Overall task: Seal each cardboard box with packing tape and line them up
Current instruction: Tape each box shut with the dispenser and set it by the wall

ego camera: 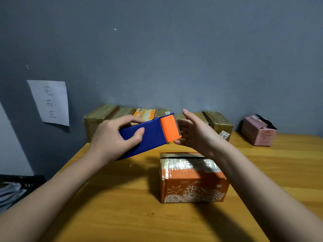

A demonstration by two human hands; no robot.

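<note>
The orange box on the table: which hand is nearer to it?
Right. The right hand hangs just above the far edge of the orange box, at the dispenser's cutter end. The left hand holds the dispenser's blue body, above and further left.

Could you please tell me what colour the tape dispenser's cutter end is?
Orange, on a blue tape dispenser body; the head view shows it.

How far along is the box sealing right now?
Done: taped boxes lined up along the wall. In hand: left hand grips the tape dispenser, right hand at its blade, above the orange box, top seam open. Left: pink box, flap open.
</note>
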